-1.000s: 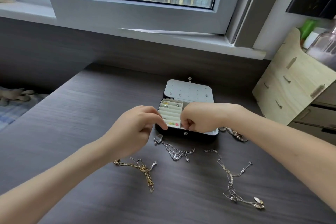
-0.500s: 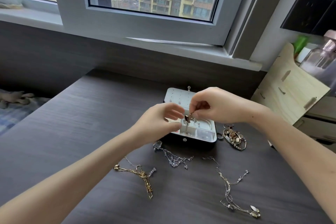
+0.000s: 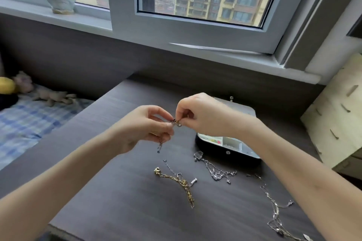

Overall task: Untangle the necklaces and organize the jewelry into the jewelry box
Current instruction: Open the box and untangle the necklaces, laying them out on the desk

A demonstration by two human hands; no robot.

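Left hand (image 3: 145, 127) and right hand (image 3: 203, 117) meet above the table (image 3: 117, 191), and I see both pinching one small chain (image 3: 176, 123), its tail dangling under my left palm. The open jewelry box (image 3: 227, 152) sits beneath my right wrist. A gold necklace (image 3: 182, 182), a silver necklace (image 3: 217, 170) and a long silver chain (image 3: 274, 207) lie loose before it.

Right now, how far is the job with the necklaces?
Done: the jewelry box is open, small coloured pieces inside. In hand: left hand and right hand pinch one small chain. Left: gold necklace, silver necklace and long silver chain lie on the table.
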